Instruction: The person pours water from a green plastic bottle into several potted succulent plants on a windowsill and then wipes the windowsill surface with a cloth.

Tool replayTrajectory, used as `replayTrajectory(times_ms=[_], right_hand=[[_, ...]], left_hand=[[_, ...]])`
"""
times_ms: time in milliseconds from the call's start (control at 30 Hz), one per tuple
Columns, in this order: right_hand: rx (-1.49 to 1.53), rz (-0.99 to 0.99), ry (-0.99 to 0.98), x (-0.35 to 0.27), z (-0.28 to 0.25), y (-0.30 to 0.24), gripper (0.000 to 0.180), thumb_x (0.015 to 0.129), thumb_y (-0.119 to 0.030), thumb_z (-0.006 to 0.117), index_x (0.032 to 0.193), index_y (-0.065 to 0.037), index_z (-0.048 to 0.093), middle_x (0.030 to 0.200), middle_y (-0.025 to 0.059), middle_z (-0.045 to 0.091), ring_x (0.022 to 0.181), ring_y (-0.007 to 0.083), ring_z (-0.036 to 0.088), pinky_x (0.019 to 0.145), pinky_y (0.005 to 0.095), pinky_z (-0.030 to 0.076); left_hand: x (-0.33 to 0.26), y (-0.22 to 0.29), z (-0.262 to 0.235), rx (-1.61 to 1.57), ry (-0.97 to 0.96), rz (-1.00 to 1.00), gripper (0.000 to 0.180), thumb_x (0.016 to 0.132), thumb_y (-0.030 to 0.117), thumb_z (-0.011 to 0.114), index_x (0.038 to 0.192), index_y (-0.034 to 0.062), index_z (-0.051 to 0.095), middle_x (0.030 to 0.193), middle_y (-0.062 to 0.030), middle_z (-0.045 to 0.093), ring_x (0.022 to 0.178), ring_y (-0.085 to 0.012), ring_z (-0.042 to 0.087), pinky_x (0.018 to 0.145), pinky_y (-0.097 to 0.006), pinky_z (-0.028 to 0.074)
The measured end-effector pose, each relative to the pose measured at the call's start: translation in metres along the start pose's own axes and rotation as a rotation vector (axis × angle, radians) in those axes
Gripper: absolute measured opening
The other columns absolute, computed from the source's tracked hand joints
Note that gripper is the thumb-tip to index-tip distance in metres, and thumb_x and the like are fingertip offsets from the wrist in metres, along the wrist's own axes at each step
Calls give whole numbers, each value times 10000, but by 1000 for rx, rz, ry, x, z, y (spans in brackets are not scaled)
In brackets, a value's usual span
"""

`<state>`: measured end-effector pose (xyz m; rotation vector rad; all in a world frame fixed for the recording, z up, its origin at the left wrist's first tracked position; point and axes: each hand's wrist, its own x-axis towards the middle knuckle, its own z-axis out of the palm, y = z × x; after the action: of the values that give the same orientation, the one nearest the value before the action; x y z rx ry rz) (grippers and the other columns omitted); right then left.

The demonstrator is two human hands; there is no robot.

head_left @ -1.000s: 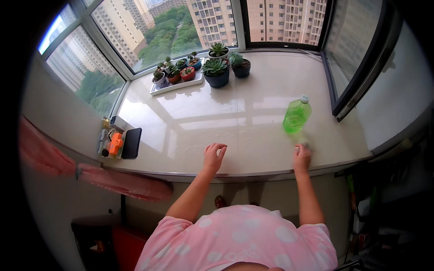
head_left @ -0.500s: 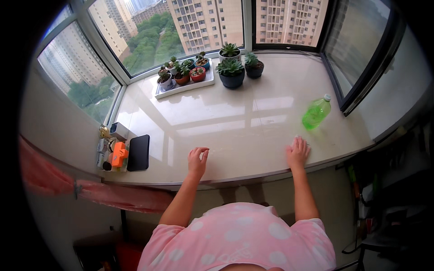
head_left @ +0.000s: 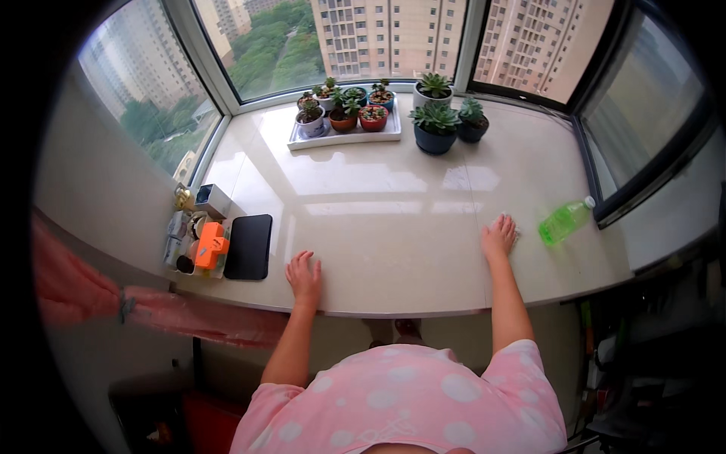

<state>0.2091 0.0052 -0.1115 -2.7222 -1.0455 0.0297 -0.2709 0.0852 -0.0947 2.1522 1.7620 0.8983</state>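
Right hand (head_left: 499, 237) is flat on the pale stone table (head_left: 378, 219), fingers (head_left: 505, 223) spread loosely and pressing on a small white cloth (head_left: 502, 220) that just peeks out past the fingertips; nothing is clasped in a grip, the palm simply lies over it. Left hand (head_left: 305, 278) is down flat too, near the front edge of the table, its fingers open and empty, palm on bare stone. The two hands are well apart, one on each side of the person's body.

Just beside the right hand, toward the right, a green plastic bottle (head_left: 564, 221) with a white cap lies on its side, close to the dark window frame (head_left: 605, 189); hand and bottle are not touching. To the left of the left hand sits a flat black pad (head_left: 249, 246), and next to that a cluster of small items against the wall, an orange gadget (head_left: 211, 245) most visible among them.

Farther back, by the glass, a white tray (head_left: 348, 136) carries several small potted succulents. Right of it stand three separate pots: a white pot (head_left: 432, 92), a dark blue pot (head_left: 434, 140) and a smaller dark pot (head_left: 473, 130). At the bottom edge, the pink spotted top (head_left: 408, 401) of the person fills the view.
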Motion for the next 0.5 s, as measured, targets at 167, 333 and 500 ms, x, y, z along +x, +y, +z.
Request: replayTrajectory(times_ms=[167,333,500], right_hand=[[69,-171,-24,47,17,-72,725,862,-402,520,1433,-38,261,1511,169,202,1396,349,166,1140,457,125],[120,-300,9,81,33,-136,718,845,-393,536,1417,-35,292,1493,162,243,1387,344,192,1139,453,133],[113,-539,-6,84,53,-201,718,819,-384,557,1399,-33,320,1474,155,276,1374,336,225,1135,449,154]], left_hand=[[0,9,0,82,-2,75,325,841,244,616,1117,88,547,1205,-80,511,1175,-270,443,1062,-466,239],[-1,15,-6,79,-8,49,322,819,224,640,1092,75,556,1185,-93,519,1155,-288,447,1047,-448,266],[1,19,-8,84,-25,53,321,807,224,655,1074,76,557,1172,-88,522,1152,-276,448,1046,-452,272]])
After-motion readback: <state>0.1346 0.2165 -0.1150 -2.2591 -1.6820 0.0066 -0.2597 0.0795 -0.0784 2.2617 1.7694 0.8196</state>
